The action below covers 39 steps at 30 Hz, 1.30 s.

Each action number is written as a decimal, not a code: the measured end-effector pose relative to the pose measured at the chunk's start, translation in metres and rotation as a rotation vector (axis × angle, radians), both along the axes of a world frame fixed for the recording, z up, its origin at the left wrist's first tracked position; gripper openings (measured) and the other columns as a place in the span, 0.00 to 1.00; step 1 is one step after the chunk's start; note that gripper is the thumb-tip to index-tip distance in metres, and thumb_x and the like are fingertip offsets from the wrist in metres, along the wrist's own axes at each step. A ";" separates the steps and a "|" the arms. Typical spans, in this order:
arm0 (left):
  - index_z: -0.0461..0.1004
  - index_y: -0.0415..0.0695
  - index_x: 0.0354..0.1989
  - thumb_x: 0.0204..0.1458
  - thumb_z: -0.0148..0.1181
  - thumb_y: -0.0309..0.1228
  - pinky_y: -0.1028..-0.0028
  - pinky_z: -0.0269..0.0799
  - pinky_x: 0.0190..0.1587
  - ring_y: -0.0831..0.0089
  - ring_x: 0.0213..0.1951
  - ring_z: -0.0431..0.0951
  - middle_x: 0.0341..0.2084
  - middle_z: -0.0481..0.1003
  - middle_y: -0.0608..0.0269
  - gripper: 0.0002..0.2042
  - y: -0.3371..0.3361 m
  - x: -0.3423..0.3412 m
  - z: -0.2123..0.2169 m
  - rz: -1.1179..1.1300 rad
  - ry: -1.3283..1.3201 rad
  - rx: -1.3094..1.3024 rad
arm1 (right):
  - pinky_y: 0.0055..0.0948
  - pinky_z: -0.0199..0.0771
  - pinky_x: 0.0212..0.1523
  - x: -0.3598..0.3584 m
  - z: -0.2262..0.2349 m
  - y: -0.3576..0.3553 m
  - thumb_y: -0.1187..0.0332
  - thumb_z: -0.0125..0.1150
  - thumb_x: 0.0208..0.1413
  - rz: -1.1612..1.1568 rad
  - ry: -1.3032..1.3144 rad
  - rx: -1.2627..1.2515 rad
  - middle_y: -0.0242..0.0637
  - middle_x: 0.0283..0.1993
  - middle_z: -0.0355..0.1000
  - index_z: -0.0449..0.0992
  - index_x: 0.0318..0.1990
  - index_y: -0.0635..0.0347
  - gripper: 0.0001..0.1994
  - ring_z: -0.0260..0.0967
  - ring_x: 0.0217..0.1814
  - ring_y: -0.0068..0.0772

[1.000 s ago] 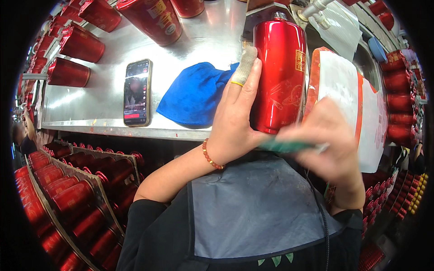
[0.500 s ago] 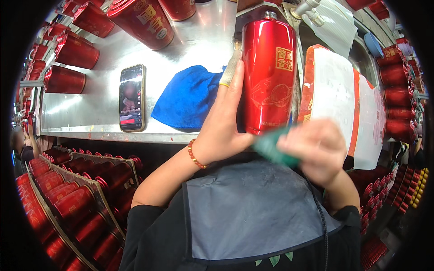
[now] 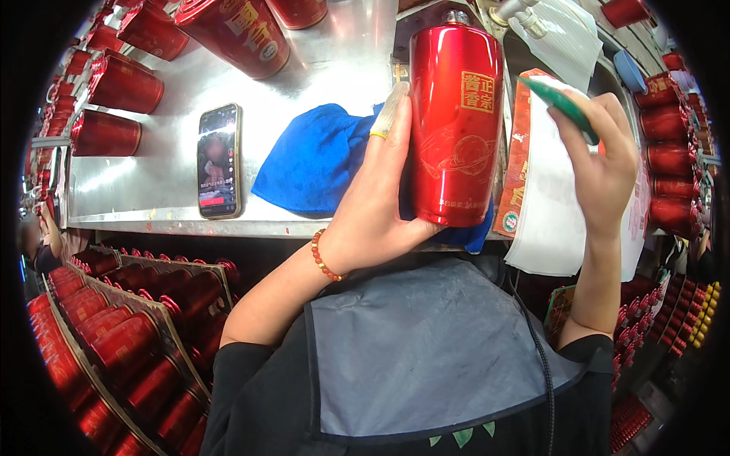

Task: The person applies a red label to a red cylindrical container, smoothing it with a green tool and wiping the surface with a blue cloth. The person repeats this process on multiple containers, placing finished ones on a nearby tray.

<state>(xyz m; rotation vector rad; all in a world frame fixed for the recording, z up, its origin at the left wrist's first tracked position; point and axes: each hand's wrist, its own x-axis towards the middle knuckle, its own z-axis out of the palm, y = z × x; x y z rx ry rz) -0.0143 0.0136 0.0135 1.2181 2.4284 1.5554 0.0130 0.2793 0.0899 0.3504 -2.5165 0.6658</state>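
A glossy red bottle [image 3: 456, 144] with gold decoration and a bare threaded neck stands out at the front of the metal bench, its neck pointing away from me. My left hand [image 3: 384, 194] grips its left side and base, the thumb under the bottom edge. One finger wears a knitted finger cover [image 3: 391, 111] with a yellow rim. Pinched in my right hand [image 3: 604, 163] is a thin, flat green piece with a curved edge [image 3: 559, 102], perhaps a scraper. That hand is raised above the white paper sheets [image 3: 551, 197], apart from the bottle. A blue cloth [image 3: 312, 163] lies beside and partly beneath the bottle.
A phone [image 3: 220, 161] lies on the metal bench [image 3: 167, 182]. Several red bottles [image 3: 106, 133] stand at the back left. Racks of red bottles [image 3: 122, 342] are below on the left. A tap [image 3: 525, 17] and a blue bowl [image 3: 629, 74] are at the back right.
My right hand has moved from the bottle's base up and to the right with the green piece, now over the papers. The white sheets have shifted toward me. My left hand keeps its hold.
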 end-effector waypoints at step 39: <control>0.50 0.35 0.76 0.35 0.82 0.40 0.50 0.54 0.71 0.41 0.70 0.57 0.69 0.57 0.37 0.59 0.009 0.011 0.007 0.244 0.091 -0.004 | 0.23 0.72 0.32 -0.032 0.015 0.044 0.69 0.70 0.61 -0.095 -0.522 -0.558 0.28 0.33 0.76 0.79 0.56 0.62 0.17 0.71 0.31 0.19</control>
